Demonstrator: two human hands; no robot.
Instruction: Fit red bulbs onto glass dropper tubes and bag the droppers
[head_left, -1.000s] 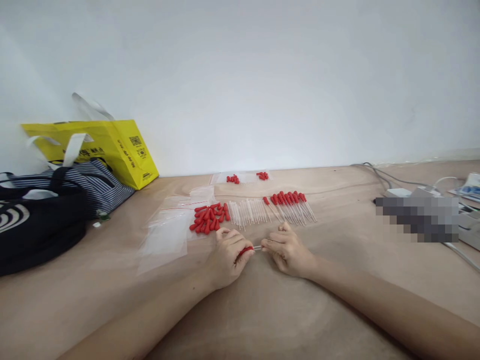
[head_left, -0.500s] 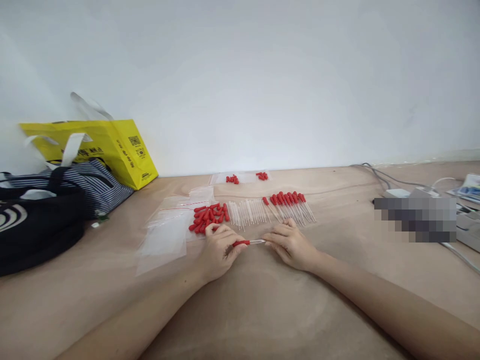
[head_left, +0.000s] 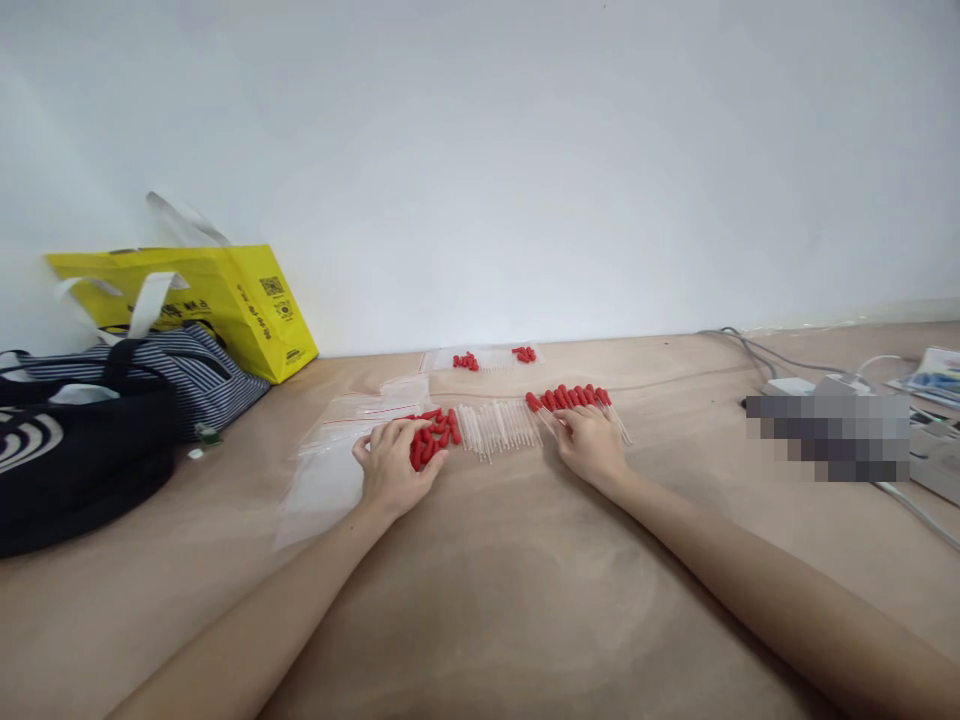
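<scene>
On the near part of the worktop, the left hand arched over a heap of red bulbs, fingers and thumb apart, with a flat plastic bag beside it. The right hand curled at the stem of the leftmost dropper in a row of red-topped droppers; whether it pinched that stem could not be told. The step in hand appeared to be lining up that dropper while choosing another bulb. The next move seemed to call for lifting just 1 bulb and freeing the right hand without rolling the row. Between heap and row lay loose clear tubes. Farther back, near the wall, were 2 small clusters of red bulbs.
</scene>
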